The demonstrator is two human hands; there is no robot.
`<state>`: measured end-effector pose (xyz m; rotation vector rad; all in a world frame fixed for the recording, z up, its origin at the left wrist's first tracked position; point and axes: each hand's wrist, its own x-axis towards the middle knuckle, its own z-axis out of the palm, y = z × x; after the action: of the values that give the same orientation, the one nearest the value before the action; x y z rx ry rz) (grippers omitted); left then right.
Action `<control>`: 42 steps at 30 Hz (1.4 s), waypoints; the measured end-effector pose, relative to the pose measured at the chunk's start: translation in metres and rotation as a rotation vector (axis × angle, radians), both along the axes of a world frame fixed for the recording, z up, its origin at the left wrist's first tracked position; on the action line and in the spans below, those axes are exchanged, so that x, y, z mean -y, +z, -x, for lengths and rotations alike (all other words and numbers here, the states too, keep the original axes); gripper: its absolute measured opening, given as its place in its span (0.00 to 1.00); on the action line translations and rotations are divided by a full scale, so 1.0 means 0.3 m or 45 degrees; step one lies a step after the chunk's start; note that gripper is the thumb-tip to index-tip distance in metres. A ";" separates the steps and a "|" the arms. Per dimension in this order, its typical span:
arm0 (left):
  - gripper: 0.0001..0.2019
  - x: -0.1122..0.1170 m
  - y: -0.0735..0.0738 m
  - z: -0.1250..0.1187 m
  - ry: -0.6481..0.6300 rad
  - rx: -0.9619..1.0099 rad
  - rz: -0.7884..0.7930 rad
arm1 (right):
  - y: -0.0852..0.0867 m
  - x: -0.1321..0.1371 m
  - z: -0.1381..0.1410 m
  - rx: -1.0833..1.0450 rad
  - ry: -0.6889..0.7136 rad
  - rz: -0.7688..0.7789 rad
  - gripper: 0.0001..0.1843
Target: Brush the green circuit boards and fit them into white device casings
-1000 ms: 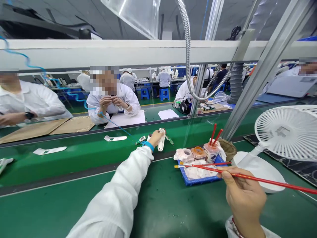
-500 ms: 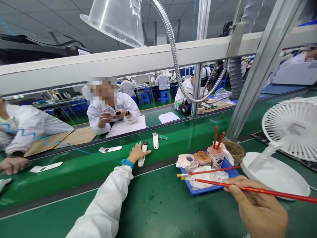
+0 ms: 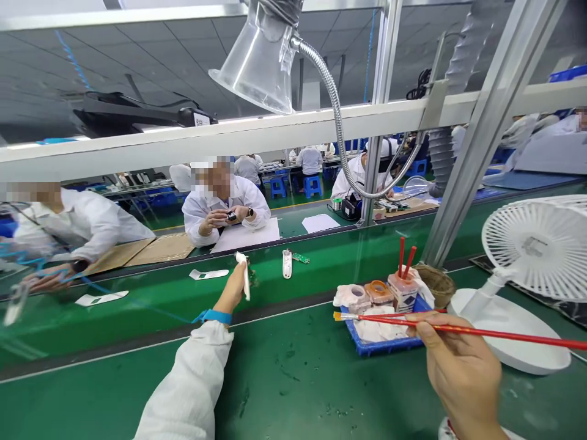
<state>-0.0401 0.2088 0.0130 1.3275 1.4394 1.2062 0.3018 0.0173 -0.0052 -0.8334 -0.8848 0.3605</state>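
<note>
My left hand (image 3: 233, 287), with a blue wrist strap (image 3: 216, 316), is closed around a white elongated plastic housing (image 3: 247, 281) above the green belt (image 3: 270, 293). The housing is seen edge-on, and my hand hides part of it. Between the fingers of my right hand (image 3: 458, 360) is a red-handled paintbrush (image 3: 513, 336). Its bristles lie over the near left of a blue tray (image 3: 389, 349). A second red brush (image 3: 394, 315) lies across the tray, largely overlapped by the held one. Another white housing (image 3: 287, 266) rests on the belt beside a small green circuit board (image 3: 301, 258).
Small jars (image 3: 379, 293) and white cloth (image 3: 378, 327) fill the tray. A white fan (image 3: 509, 330) stands at right, near a metal post (image 3: 477, 146). White covers (image 3: 101, 298) lie on the belt at left. Co-workers in white coats (image 3: 250, 194) sit across it.
My left hand has closed on the white housing, turned it on edge and shifted left. The held brush now overlaps the brush on the tray. The view has tilted upward slightly.
</note>
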 end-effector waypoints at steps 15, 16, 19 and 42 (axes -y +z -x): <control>0.23 0.532 0.138 -0.182 -0.918 1.353 0.524 | 0.230 0.037 0.168 0.571 0.343 -0.350 0.17; 0.23 0.541 0.141 -0.187 -0.932 1.359 0.528 | 0.228 0.043 0.174 0.568 0.338 -0.346 0.17; 0.22 0.558 0.148 -0.197 -0.947 1.339 0.525 | 0.222 0.054 0.189 0.571 0.333 -0.334 0.17; 0.23 0.620 0.177 -0.173 -0.961 1.297 0.590 | 0.227 0.134 0.150 0.884 0.223 -0.306 0.19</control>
<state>0.0119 0.0228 0.0660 0.6227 0.3600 0.7472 0.2567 -0.0230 0.0630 -0.6593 -1.6202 0.1028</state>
